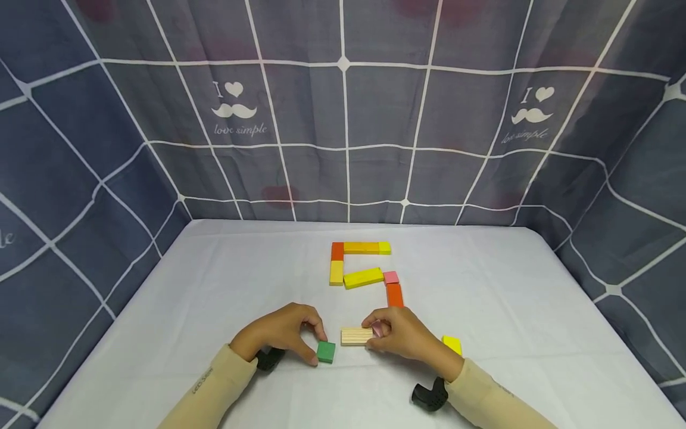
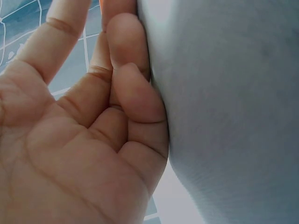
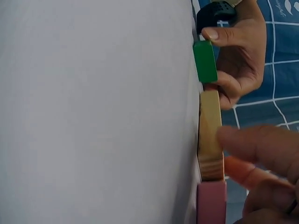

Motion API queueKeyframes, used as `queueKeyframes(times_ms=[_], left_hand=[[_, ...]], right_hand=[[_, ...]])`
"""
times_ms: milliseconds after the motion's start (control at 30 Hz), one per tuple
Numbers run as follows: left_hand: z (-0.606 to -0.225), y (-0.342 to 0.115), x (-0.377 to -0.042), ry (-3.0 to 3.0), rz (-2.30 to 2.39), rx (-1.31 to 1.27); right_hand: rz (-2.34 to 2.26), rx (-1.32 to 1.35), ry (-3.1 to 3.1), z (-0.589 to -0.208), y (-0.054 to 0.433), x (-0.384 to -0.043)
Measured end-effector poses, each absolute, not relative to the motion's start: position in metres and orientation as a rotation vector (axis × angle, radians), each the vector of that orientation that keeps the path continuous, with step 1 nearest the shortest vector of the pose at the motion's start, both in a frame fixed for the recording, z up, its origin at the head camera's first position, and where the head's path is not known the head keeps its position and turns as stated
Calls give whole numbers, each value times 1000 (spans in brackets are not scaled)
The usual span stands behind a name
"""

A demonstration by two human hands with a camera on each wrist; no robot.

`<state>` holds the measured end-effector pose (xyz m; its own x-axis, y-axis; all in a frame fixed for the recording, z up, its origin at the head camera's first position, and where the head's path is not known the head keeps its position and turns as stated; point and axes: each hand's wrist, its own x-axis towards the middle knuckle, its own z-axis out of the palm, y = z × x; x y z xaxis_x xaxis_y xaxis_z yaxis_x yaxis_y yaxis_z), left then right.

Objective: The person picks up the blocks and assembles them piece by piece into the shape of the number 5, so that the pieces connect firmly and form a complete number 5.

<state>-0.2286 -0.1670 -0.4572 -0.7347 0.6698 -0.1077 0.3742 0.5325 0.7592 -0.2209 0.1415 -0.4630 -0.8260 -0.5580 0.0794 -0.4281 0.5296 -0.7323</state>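
In the head view my left hand (image 1: 286, 328) pinches a small green block (image 1: 326, 352) between thumb and index finger. The right wrist view shows the green block (image 3: 205, 61) with the left thumb at one end and a finger at the other. My right hand (image 1: 404, 333) grips the right part of a plain wooden block (image 1: 355, 336), thumb on the near side, index finger on the far side. A pink block (image 3: 211, 203) sits at the wooden block's right end, partly hidden under the right hand. A narrow gap separates green and wooden blocks. The left wrist view shows mostly palm.
Behind the hands, a bent line of blocks lies on the white cloth (image 1: 241, 262): yellow-orange (image 1: 361, 248), red-orange (image 1: 337, 251), yellow (image 1: 363, 278), a pink one (image 1: 391, 277) and another red-orange (image 1: 394, 295). A yellow block (image 1: 452, 344) lies beside the right wrist. Checked curtains surround the table.
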Motion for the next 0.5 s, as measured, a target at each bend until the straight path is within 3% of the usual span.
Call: queueKeyframes(times_ms=[500], left_hand=[[-455,-168,-226,2394,1037,853]], right_hand=[[-1527,-941,2313,-454,188,-221]])
